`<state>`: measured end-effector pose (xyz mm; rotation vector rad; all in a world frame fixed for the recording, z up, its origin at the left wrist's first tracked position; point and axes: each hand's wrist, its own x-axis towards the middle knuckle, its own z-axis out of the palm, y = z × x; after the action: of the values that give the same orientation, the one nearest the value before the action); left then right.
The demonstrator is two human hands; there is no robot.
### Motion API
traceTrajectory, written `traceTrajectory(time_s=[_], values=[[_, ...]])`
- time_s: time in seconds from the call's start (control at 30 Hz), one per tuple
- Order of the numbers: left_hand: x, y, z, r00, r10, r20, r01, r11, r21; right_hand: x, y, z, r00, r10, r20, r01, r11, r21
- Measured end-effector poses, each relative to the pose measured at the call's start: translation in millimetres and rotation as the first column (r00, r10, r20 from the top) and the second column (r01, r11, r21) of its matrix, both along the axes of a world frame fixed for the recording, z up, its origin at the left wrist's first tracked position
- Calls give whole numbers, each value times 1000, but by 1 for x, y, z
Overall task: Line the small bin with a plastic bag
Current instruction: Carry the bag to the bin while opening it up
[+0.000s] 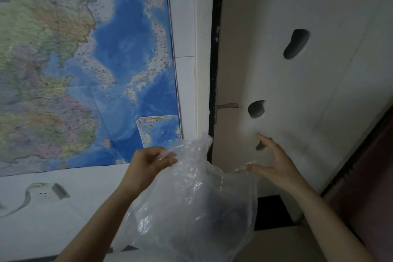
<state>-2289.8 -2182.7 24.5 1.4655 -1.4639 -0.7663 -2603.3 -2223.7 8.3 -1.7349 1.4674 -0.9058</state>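
Clear plastic bag (191, 198) pinched in left hand (148, 161) fingers; right hand (274, 161) spread loose; map (85, 66) on wall, white door (308, 70) beside.

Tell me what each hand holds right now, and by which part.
The left hand pinches the clear plastic bag at its upper edge. The right hand is open beside the bag, gripping nothing.

Two hands (148, 160) (274, 164), one plastic bag (191, 208), one map (74, 66).
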Motion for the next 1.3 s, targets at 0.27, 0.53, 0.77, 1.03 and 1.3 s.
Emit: traceTrajectory(time_s=[0.27, 0.53, 0.77, 1.03, 1.3], values=[[29, 13, -2, 988, -36, -149, 41, 999, 32, 4, -27, -57, 997, -70, 27, 58, 945, 322], [73, 27, -16, 971, 90, -222, -74, 994, 78, 57, -39, -77, 942, -142, 304, 0, 906, 424], [102, 34, -37, 962, 244, -124, -211, 950, 229, 93, -35, -77, 959, -101, 266, 15, 952, 306], [82, 22, -66, 972, 214, -96, -191, 959, 211, 95, -31, -106, 965, -156, 211, 76, 936, 343], [75, -17, -159, 982, 164, -94, -108, 896, 431, 88, -33, -176, 975, -202, 90, 127, 845, 519]])
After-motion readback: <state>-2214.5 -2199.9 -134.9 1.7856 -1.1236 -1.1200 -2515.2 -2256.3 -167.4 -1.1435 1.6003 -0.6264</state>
